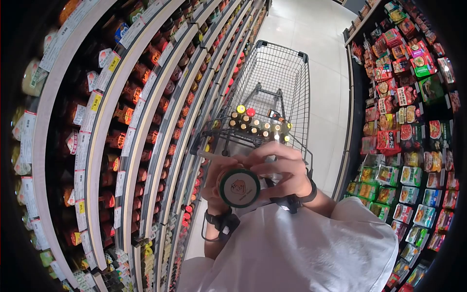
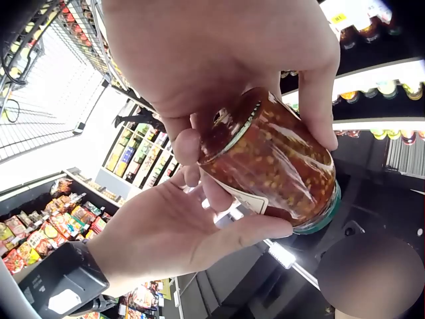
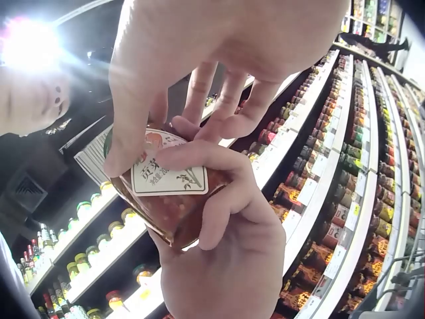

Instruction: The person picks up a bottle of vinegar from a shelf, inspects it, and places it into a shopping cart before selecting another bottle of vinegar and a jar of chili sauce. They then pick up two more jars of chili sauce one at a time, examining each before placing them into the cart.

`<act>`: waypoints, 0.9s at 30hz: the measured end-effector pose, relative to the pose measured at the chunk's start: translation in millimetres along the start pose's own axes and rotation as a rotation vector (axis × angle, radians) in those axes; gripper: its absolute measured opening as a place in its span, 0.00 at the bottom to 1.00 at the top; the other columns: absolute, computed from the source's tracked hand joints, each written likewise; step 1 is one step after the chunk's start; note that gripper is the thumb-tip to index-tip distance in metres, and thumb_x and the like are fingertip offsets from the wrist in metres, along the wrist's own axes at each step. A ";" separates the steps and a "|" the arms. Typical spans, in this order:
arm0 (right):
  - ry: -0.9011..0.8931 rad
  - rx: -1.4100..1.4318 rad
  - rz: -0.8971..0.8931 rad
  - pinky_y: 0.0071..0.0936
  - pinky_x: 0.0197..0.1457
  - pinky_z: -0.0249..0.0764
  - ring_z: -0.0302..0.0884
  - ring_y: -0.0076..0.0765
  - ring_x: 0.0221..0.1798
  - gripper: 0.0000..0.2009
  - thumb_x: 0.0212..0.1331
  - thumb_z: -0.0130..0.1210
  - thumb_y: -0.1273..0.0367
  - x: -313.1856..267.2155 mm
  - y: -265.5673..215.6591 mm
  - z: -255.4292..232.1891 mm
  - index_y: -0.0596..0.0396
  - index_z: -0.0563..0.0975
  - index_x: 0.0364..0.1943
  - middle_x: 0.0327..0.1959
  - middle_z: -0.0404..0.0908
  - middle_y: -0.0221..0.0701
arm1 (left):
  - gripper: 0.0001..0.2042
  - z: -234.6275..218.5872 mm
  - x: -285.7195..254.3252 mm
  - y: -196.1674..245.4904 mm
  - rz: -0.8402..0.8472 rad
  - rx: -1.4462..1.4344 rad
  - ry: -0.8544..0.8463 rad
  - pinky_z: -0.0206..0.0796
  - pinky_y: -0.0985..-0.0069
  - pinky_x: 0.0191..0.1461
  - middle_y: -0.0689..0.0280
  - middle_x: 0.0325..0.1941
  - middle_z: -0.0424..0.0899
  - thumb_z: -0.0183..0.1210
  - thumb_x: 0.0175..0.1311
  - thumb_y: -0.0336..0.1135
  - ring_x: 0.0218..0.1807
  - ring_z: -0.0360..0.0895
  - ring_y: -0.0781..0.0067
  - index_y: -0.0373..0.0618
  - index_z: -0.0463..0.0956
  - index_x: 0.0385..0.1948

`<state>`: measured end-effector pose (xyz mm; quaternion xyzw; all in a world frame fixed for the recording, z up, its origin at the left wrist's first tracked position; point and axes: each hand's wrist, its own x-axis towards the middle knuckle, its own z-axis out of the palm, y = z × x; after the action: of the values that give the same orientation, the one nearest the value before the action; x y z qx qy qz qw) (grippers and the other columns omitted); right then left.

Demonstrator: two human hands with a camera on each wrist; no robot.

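A glass jar of red chili sauce [image 2: 282, 166] with a green lid [image 1: 239, 188] is between my two hands, its lid facing up toward the head camera. Light bits show through the glass in the left wrist view. My left hand [image 1: 217, 176] grips the jar from one side, with curled fingers over its white label [image 3: 169, 174] in the right wrist view. From the other side my right hand [image 1: 284, 168] holds it too, the thumb [image 3: 124, 156] lying along the jar near the lid. Part of the label is hidden behind fingers.
Ahead stands a wire shopping cart [image 1: 277, 63], with several dark-capped bottles [image 1: 258, 127] at its near end. Shelves of jars with price tags [image 1: 97, 109] run along the left. Colorful packaged foods [image 1: 389, 141] fill the display on the right. Pale floor tiles [image 1: 326, 92] lie between.
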<state>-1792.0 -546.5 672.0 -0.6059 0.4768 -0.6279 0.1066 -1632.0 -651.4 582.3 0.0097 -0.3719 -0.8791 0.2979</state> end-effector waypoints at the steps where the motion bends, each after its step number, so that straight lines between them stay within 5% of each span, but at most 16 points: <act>1: -0.019 0.012 0.039 0.35 0.47 0.83 0.85 0.44 0.44 0.24 0.36 0.77 0.67 -0.6 -0.1 -1.2 0.64 0.84 0.41 0.47 0.82 0.44 | 0.40 1.1 -2.4 5.7 -0.029 0.128 0.051 0.75 0.65 0.52 0.47 0.55 0.79 0.63 0.57 0.68 0.51 0.81 0.56 0.39 0.71 0.58; 4: -0.120 -0.074 0.098 0.35 0.48 0.81 0.84 0.49 0.47 0.29 0.38 0.74 0.68 4.8 1.8 -17.4 0.60 0.81 0.52 0.48 0.81 0.42 | 0.41 2.8 2.8 26.0 -0.107 0.661 0.126 0.71 0.68 0.58 0.50 0.54 0.80 0.60 0.58 0.68 0.53 0.80 0.61 0.36 0.71 0.59; 6: -0.260 -0.164 0.161 0.34 0.47 0.80 0.83 0.49 0.46 0.29 0.39 0.75 0.66 1.7 7.9 -37.2 0.57 0.81 0.52 0.47 0.81 0.41 | 0.34 12.3 13.8 27.8 -0.188 0.611 0.088 0.70 0.72 0.56 0.56 0.52 0.81 0.63 0.62 0.57 0.52 0.80 0.67 0.38 0.69 0.61; 8: -0.330 -0.313 0.076 0.34 0.31 0.74 0.80 0.40 0.33 0.30 0.37 0.78 0.58 -8.5 24.4 -51.3 0.53 0.80 0.48 0.39 0.78 0.31 | 0.28 36.2 27.1 36.5 -0.311 0.640 0.071 0.70 0.75 0.54 0.61 0.51 0.81 0.65 0.65 0.45 0.51 0.79 0.72 0.40 0.67 0.62; 9: -0.367 -0.352 0.088 0.34 0.29 0.72 0.79 0.39 0.30 0.30 0.38 0.78 0.55 -16.3 30.8 -57.6 0.52 0.79 0.45 0.36 0.77 0.30 | 0.28 21.0 27.1 26.0 -0.374 0.613 -0.003 0.70 0.77 0.53 0.64 0.48 0.81 0.68 0.63 0.34 0.50 0.78 0.76 0.42 0.66 0.62; 10: -0.407 -0.390 0.100 0.34 0.28 0.71 0.77 0.39 0.28 0.29 0.39 0.77 0.52 -21.0 33.7 -63.7 0.52 0.79 0.43 0.33 0.76 0.30 | 0.31 23.9 30.0 24.7 -0.497 0.636 -0.039 0.71 0.74 0.56 0.64 0.48 0.81 0.71 0.59 0.33 0.51 0.78 0.72 0.42 0.66 0.62; 12: -0.441 -0.375 0.168 0.35 0.26 0.70 0.77 0.40 0.25 0.32 0.40 0.76 0.44 -24.1 31.9 -75.2 0.51 0.77 0.43 0.29 0.76 0.30 | 0.32 13.6 30.0 1.4 -0.213 0.750 -0.253 0.66 0.72 0.62 0.62 0.58 0.73 0.72 0.55 0.34 0.62 0.71 0.70 0.42 0.66 0.62; 13: -0.472 -0.412 0.188 0.35 0.26 0.70 0.78 0.42 0.25 0.33 0.41 0.75 0.43 -21.5 26.7 -82.9 0.52 0.77 0.43 0.29 0.78 0.31 | 0.34 20.4 32.0 -9.3 -0.150 0.674 -0.216 0.69 0.68 0.63 0.62 0.53 0.79 0.76 0.52 0.31 0.55 0.77 0.64 0.42 0.67 0.61; 14: -0.501 -0.447 0.207 0.36 0.26 0.70 0.78 0.43 0.25 0.33 0.42 0.74 0.42 -17.4 20.1 -89.8 0.52 0.77 0.43 0.28 0.79 0.31 | 0.35 28.0 32.3 -6.1 -0.203 0.832 -0.244 0.67 0.69 0.65 0.60 0.55 0.79 0.77 0.51 0.31 0.59 0.76 0.66 0.39 0.67 0.61; 18: -0.801 -0.487 0.229 0.36 0.24 0.70 0.79 0.44 0.24 0.31 0.49 0.71 0.43 -8.6 15.6 -115.6 0.53 0.77 0.45 0.24 0.78 0.32 | 0.33 31.3 26.7 -47.7 -0.397 0.419 -0.186 0.66 0.72 0.66 0.59 0.56 0.79 0.75 0.55 0.31 0.61 0.76 0.72 0.36 0.66 0.61; 21: -0.993 -0.542 0.189 0.39 0.28 0.74 0.81 0.45 0.29 0.31 0.57 0.67 0.48 10.3 -2.4 -130.4 0.52 0.73 0.56 0.32 0.78 0.35 | 0.29 23.1 25.7 -62.5 -0.626 0.117 -0.239 0.74 0.67 0.54 0.56 0.55 0.79 0.70 0.61 0.31 0.51 0.80 0.67 0.37 0.63 0.61; 24: -1.107 -0.580 0.092 0.39 0.30 0.76 0.80 0.44 0.33 0.29 0.61 0.63 0.54 28.3 -8.2 -144.8 0.53 0.71 0.61 0.39 0.73 0.36 | 0.29 26.7 28.7 -85.1 -0.599 -0.287 -0.264 0.75 0.63 0.46 0.53 0.55 0.79 0.66 0.66 0.34 0.43 0.81 0.62 0.37 0.60 0.63; 27: -1.116 -0.585 -0.015 0.39 0.30 0.76 0.79 0.44 0.33 0.27 0.59 0.64 0.55 48.0 -17.4 -149.0 0.54 0.71 0.57 0.39 0.72 0.35 | 0.31 43.5 34.8 -92.7 -0.623 -0.347 -0.271 0.75 0.64 0.44 0.51 0.53 0.79 0.66 0.65 0.43 0.41 0.81 0.58 0.37 0.60 0.62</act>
<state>-1924.4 -501.6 744.4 -0.8497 0.4970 -0.0619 0.1647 -1718.9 -591.1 559.8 -0.0450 -0.2327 -0.9708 -0.0382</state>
